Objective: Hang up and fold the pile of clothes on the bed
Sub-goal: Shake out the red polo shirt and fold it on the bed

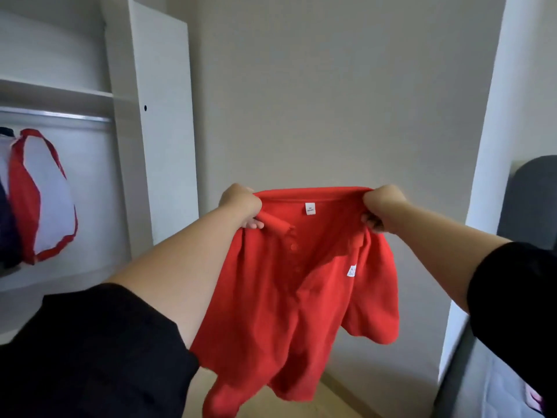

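While left hand [241,206] and right hand [381,208] clench its collar ends, the red polo shirt [286,297] hangs free — wall [331,101] behind.

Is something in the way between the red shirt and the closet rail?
Partly: the white wardrobe panel stands between the red shirt and the rail on the left. The shirt would likely have to go round its front.

Ahead of me: plain grey wall [331,95]. My left: open white wardrobe [162,131], metal rail [60,115]. Far right: dark headboard [533,200]. Below: pale floor [340,399].
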Demonstrator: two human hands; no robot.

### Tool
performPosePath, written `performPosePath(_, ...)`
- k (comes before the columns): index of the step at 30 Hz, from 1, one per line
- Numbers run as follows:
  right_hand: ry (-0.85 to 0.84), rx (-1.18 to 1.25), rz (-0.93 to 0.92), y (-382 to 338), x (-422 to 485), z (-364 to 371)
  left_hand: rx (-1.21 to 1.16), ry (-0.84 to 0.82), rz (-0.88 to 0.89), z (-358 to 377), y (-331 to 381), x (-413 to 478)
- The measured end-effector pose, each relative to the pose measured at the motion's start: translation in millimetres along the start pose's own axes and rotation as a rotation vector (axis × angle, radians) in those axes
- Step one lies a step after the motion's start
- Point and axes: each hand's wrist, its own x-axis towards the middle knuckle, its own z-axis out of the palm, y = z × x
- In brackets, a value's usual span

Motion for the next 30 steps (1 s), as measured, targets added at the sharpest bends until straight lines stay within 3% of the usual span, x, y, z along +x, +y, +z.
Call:
performPosePath(3, -0.124, 0.046, 0.070, 5.6, -6.6, 0.9, -0.026, -0.106, -0.073, -2.7, -5.2, -3.2)
performPosePath(6, -0.179, 0.169, 0.054, 10.5, -8.3, -0.9, -0.299, -0.141, -0.132, -9.3, -7.4, -4.1)
performPosePath(11, -0.319, 0.199, -0.043, 19.4, -6.0, -13.5, -0.400, -0.271, -0.009, -13.5, -19.1, 8.3)
performPosePath(15, -0.162, 0.041, -0.192, 24.5, -2.7, -24.1, -0.237, -0.345, 0.141, -11.7, -26.4, 7.3)
performPosePath(20, 0.097, -0.209, -0.351, 26.5, 2.2, -32.8, -0.020, -0.164, 0.309, 3.1, -19.8, 10.8)
performPosePath(23, 0.303, -0.348, -0.363, 26.7, 2.0, -44.5, 0.181, 0.050, 0.394, 9.8, -7.1, 8.9)
performPosePath(26, 0.416, -0.327, -0.383, 22.6, -0.9, -63.1, 0.282, 0.213, 0.481, 18.4, 16.1, 2.2)
performPosePath(30, 0.558, -0.236, -0.406, 10.2, -11.0, -102.3, 0.189, 0.283, 0.539, 33.7, 67.9, -17.1)
